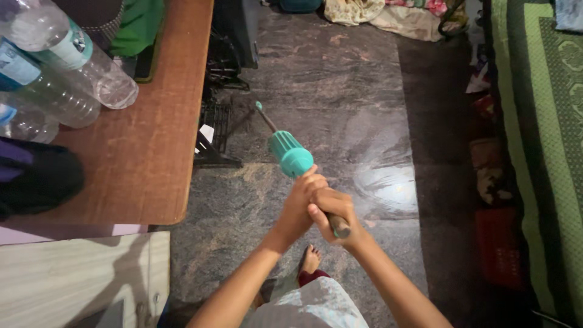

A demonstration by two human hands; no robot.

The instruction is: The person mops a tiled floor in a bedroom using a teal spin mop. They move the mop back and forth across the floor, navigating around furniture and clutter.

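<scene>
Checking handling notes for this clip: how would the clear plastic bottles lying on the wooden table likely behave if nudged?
The bottles lie on their sides with round bodies, so they would probably roll. They look thin, clear and mostly empty, so likely light and easily dented. The table edge is near, so a roll might drop them.

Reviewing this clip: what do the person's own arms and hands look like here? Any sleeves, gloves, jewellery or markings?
Both forearms are bare up to the frame edge: no sleeves show. The left hand and right hand wear no gloves, and no rings, bangles, watch or markings can be made out, though the hands overlap and hide some fingers. The only clothing in view is a pale patterned garment with a dark red hem, below the arms.
</scene>
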